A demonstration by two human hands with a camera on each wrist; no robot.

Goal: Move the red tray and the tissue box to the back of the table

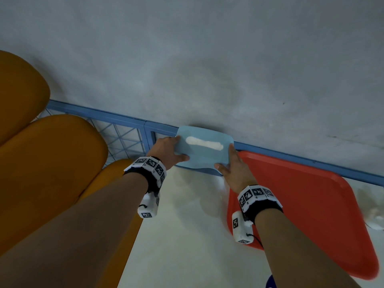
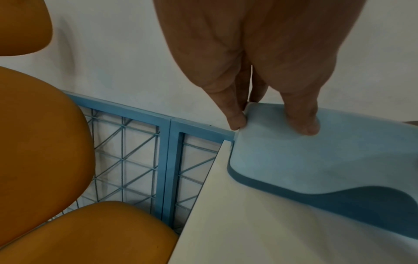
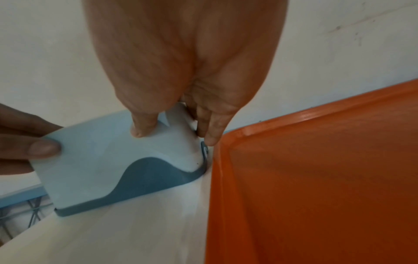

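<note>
The light-blue tissue box [image 1: 204, 154] with a dark-blue base sits at the back edge of the white table, against the blue rail. White tissue shows in its top slot. My left hand [image 1: 169, 151] grips its left end, thumb on the front face and fingers round the far side [image 2: 236, 116]. My right hand [image 1: 233, 165] grips its right end, thumb on the front [image 3: 142, 128], fingers down the side. The red tray [image 1: 301, 204] lies flat just right of the box [image 3: 95, 160], its corner [image 3: 226, 139] almost touching it, its back edge along the rail.
A blue rail with a wire-mesh panel [image 1: 124, 134] runs along the table's back edge before a pale wall. Orange chair backs [image 1: 47, 163] stand left of the table. White table surface [image 1: 182, 235] spreads in front of the box. A small blue object [image 1: 271, 282] peeks in at the bottom.
</note>
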